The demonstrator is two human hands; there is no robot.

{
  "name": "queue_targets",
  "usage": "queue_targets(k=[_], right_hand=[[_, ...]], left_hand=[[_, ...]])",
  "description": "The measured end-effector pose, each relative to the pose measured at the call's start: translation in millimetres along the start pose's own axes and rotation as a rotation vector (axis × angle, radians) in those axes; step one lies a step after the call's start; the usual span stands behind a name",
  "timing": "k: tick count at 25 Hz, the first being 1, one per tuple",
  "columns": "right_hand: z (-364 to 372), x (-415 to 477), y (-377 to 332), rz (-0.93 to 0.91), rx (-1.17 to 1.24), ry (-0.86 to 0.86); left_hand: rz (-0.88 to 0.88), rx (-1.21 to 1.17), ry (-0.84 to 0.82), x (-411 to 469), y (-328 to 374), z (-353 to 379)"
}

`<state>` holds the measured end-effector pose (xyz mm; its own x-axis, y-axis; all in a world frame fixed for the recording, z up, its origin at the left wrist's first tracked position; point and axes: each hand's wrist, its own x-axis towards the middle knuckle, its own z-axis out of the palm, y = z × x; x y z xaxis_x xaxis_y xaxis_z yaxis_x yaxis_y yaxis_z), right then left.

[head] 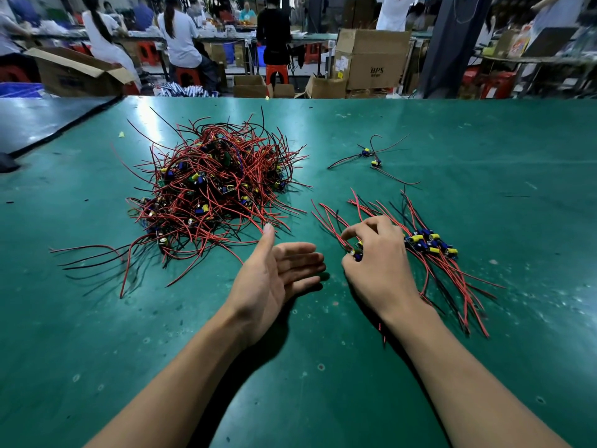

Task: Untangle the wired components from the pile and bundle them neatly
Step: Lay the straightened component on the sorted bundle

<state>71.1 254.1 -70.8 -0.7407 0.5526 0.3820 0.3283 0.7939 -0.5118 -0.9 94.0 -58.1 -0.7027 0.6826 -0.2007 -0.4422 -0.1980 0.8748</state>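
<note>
- A green table (pixel 323 383) carried all the work, its surface scuffed and spotted.
- The tangled pile (pixel 213 192) of red and black wired components lay left of centre on the table, with leads sticking out on every side.
- A sorted group (pixel 433 253) of components lay to the right of the pile and apart from it. Its small blue and yellow parts were clustered together, and its leads ran roughly parallel, some away from the person and some towards them.
- Two loose components (pixel 371 158) lay farther back on the table, beyond the sorted group and well apart from the pile.
- The left hand (pixel 277 273) was between the pile and the sorted group, with its palm turned towards the other hand. Its fingers (pixel 300 250) were straight and released, holding nothing. The thumb pointed up, close to the wire ends at the pile's near edge.
- The right hand (pixel 378 263) was at the left edge of the sorted group. Its fingers (pixel 355 231) were curled and grasping a wired component (pixel 357 253), whose blue and yellow part showed beneath the fingertips. Red leads ran out from under the hand.
- Beyond the table's far edge stood cardboard boxes (pixel 371 59). People (pixel 181 33) sat or stood at benches farther back, some on red stools (pixel 277 72).
</note>
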Motion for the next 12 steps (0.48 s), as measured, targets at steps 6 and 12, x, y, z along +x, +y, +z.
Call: queue_targets(k=[6,12], right_hand=[[-3.0,3.0,-1.5,-0.002,0.146,0.096],[-4.4,1.7,2.6,0.029,-0.03,-0.056]], left_hand=[[-0.007,-0.006,-0.007,-1.0,1.3,0.6],[-0.001,-0.002,-0.002,-0.9,1.6,1.5]])
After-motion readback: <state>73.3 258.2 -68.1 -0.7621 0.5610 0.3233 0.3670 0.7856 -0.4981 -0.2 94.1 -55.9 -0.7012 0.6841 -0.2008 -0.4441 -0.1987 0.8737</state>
